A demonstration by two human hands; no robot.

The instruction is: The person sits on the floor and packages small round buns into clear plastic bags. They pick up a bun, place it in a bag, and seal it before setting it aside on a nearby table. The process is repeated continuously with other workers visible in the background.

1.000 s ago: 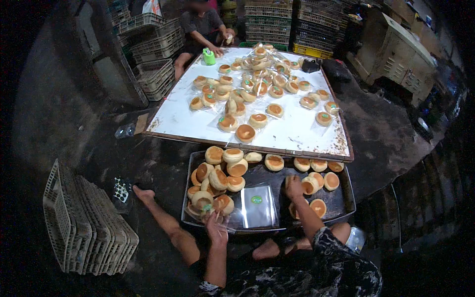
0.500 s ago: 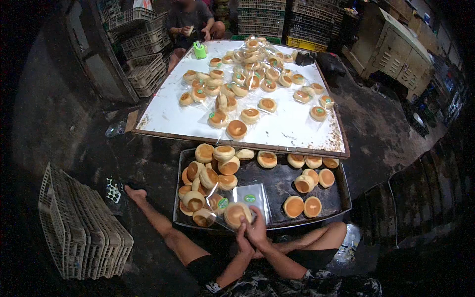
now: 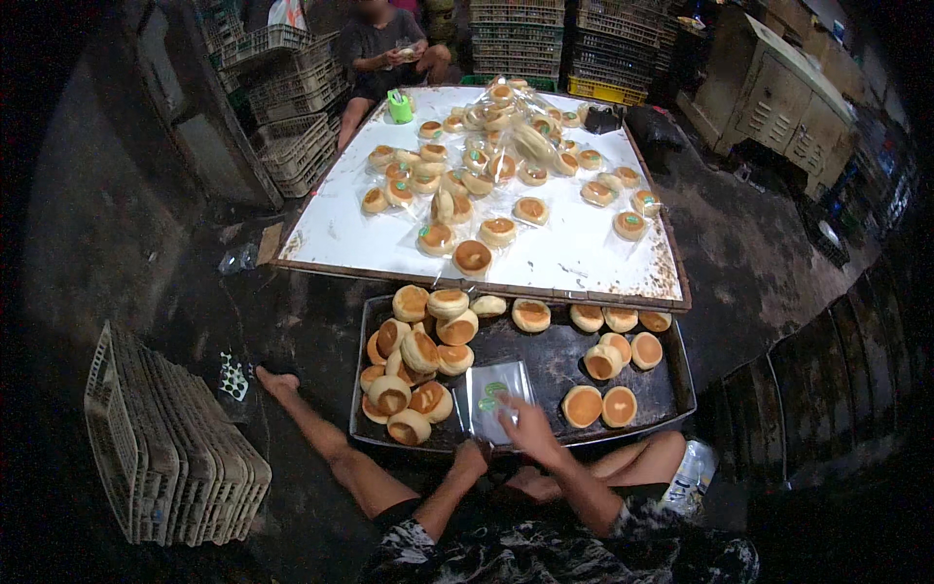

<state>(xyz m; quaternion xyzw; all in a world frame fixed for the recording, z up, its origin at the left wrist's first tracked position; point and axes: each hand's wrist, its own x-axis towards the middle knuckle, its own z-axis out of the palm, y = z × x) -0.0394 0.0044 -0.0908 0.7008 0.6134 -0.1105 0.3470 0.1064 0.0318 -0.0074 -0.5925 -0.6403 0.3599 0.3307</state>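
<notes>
R hand point(image 3: 530, 428) at clear bags point(image 3: 512, 374), lower ctr of frame; L hand point(image 3: 473, 455) near btm edge. Can't tell either's fingers' grip.

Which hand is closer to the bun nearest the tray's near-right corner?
Right. The right hand is left of that bun, by the clear bags; the left hand is farther left, at the tray's near edge.
</notes>
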